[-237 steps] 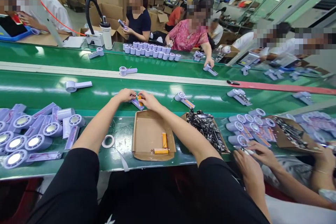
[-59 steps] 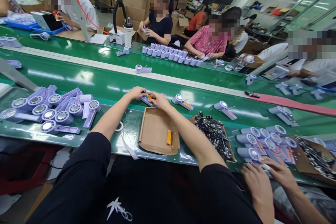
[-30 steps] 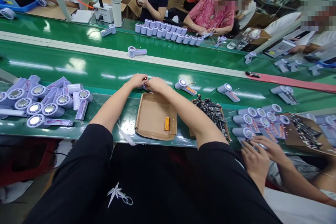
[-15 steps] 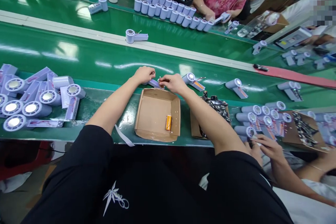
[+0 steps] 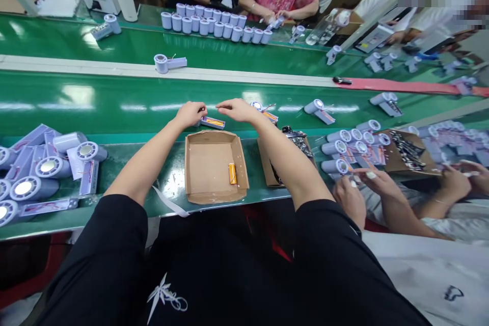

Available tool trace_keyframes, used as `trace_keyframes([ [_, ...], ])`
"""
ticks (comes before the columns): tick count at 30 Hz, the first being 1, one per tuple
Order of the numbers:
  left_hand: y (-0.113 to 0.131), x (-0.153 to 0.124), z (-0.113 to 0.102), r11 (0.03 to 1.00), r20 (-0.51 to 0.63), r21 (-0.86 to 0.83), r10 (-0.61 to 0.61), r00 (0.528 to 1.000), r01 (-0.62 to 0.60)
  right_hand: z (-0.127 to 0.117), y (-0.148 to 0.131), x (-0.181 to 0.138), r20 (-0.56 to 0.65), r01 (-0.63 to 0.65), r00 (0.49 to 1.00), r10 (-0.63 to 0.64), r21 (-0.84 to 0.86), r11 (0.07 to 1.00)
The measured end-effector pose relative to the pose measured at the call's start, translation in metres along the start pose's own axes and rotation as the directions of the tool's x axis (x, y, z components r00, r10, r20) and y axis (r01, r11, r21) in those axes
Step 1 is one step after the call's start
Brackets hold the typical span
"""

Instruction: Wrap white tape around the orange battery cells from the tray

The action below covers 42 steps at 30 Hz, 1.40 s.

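Note:
On the green belt, my left hand [image 5: 192, 114] is closed around the head end of a lilac handheld fan [image 5: 219, 124]. That end is hidden under the fingers, while its open handle shows an orange battery inside. To the right hovers my right hand [image 5: 239, 110], fingers stretched out and apart from the fan, holding nothing. Nearer to me stands an open cardboard box [image 5: 206, 194] with one orange battery [image 5: 233, 174] in it. Another lilac fan [image 5: 270, 116] with loose wires lies just beyond my right hand.
Lilac fan bodies [image 5: 49, 165] are piled at the left. Right of my box, a carton of black parts [image 5: 300, 138] sits partly behind my forearm. A co-worker's hands [image 5: 367, 186] are at the right, by several fans [image 5: 346, 136]. Across the belt, people work behind rows of lilac cylinders [image 5: 204, 25].
My right hand has drawn away from the fan and its fingers have straightened. An orange battery now shows in the fan's handle. The whole view has shifted somewhat to the right.

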<state>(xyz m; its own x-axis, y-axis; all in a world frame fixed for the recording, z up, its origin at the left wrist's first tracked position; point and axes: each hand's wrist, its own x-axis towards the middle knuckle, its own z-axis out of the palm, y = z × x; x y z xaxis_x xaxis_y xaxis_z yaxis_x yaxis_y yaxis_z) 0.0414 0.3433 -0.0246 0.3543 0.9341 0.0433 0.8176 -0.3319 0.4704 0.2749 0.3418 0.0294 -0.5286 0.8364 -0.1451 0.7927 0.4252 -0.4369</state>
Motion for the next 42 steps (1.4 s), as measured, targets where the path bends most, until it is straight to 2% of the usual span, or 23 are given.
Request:
trace_keyframes([
  [2, 0.003, -0.011, -0.006, 1.000, 0.001, -0.021, 0.021, 1.000, -0.021, -0.012, 0.006, -0.027, -0.069, -0.045, 0.997, 0.047, 0.029, 0.999],
  [4, 0.003, -0.031, -0.011, 0.998, -0.018, -0.043, 0.046, 0.999, -0.047, -0.016, 0.009, -0.056, -0.059, -0.038, 0.997, 0.039, 0.020, 0.999],
  [6, 0.002, -0.060, -0.014, 0.995, -0.061, -0.058, 0.072, 0.996, -0.076, -0.013, 0.011, -0.076, -0.032, -0.031, 0.999, 0.031, -0.004, 1.000],
  [8, 0.002, -0.094, -0.017, 0.995, -0.095, -0.063, 0.076, 0.993, -0.083, -0.007, 0.013, -0.081, -0.024, -0.064, 0.998, 0.063, -0.033, 0.997],
  [12, 0.004, -0.165, -0.024, 0.998, -0.150, -0.057, 0.009, 0.989, -0.018, 0.004, 0.017, -0.043, 0.029, -0.143, 0.989, 0.147, -0.111, 0.983],
  [16, -0.011, -0.244, -0.035, 1.000, -0.320, -0.004, 0.012, 0.947, -0.014, 0.013, 0.022, 0.002, 0.126, -0.171, 0.973, 0.192, -0.160, 0.972],
  [18, -0.026, -0.285, -0.037, 1.000, -0.290, 0.025, 0.018, 0.957, -0.011, 0.022, 0.028, 0.012, 0.154, -0.171, 0.968, 0.199, -0.179, 0.969],
  [21, -0.044, -0.328, -0.032, 0.998, -0.129, 0.052, -0.018, 0.991, 0.025, 0.036, 0.045, 0.017, 0.141, -0.176, 0.968, 0.207, -0.203, 0.963],
  [24, -0.053, -0.340, -0.030, 0.996, -0.046, 0.042, -0.077, 0.996, 0.078, 0.043, 0.064, 0.019, 0.081, -0.202, 0.971, 0.226, -0.231, 0.952],
  [26, -0.050, -0.335, -0.034, 0.995, -0.060, 0.044, -0.088, 0.994, 0.090, 0.039, 0.062, 0.011, -0.015, -0.174, 0.984, 0.176, -0.245, 0.954],
  [28, -0.037, -0.330, -0.040, 0.994, -0.126, 0.076, -0.070, 0.990, 0.080, 0.031, 0.035, -0.014, -0.160, -0.092, 0.985, 0.057, -0.216, 0.972],
  [30, -0.017, -0.329, -0.046, 0.993, -0.183, 0.107, -0.031, 0.983, 0.052, 0.025, -0.016, -0.056, -0.248, 0.028, 0.967, -0.056, -0.118, 0.993],
  [31, -0.005, -0.331, -0.047, 0.993, -0.192, 0.113, -0.006, 0.981, 0.028, 0.026, -0.048, -0.080, -0.205, 0.072, 0.976, -0.076, -0.030, 0.997],
  [33, 0.015, -0.335, -0.048, 0.993, -0.188, 0.112, 0.056, 0.981, -0.035, 0.039, -0.111, -0.129, 0.009, 0.162, 0.986, -0.168, 0.208, 0.965],
  [34, 0.023, -0.336, -0.048, 0.991, -0.186, 0.108, 0.095, 0.978, -0.075, 0.050, -0.138, -0.150, 0.125, 0.196, 0.960, -0.252, 0.345, 0.918],
  [36, 0.032, -0.337, -0.047, 0.983, -0.187, 0.092, 0.171, 0.967, -0.156, 0.076, -0.171, -0.183, 0.224, 0.203, 0.889, -0.399, 0.588, 0.783],
  [37, 0.033, -0.337, -0.047, 0.979, -0.178, 0.079, 0.200, 0.963, -0.189, 0.087, -0.177, -0.193, 0.238, 0.183, 0.858, -0.455, 0.686, 0.704],
  [39, 0.030, -0.335, -0.047, 0.972, -0.130, 0.056, 0.235, 0.963, -0.229, 0.102, -0.172, -0.205, 0.260, 0.134, 0.802, -0.537, 0.799, 0.587],
  [40, 0.028, -0.334, -0.047, 0.971, -0.099, 0.049, 0.236, 0.967, -0.232, 0.103, -0.164, -0.208, 0.296, 0.125, 0.755, -0.586, 0.812, 0.570],
  [42, 0.023, -0.333, -0.046, 0.975, -0.057, 0.051, 0.217, 0.974, -0.215, 0.095, -0.145, -0.208, 0.425, 0.160, 0.640, -0.640, 0.741, 0.652],
])
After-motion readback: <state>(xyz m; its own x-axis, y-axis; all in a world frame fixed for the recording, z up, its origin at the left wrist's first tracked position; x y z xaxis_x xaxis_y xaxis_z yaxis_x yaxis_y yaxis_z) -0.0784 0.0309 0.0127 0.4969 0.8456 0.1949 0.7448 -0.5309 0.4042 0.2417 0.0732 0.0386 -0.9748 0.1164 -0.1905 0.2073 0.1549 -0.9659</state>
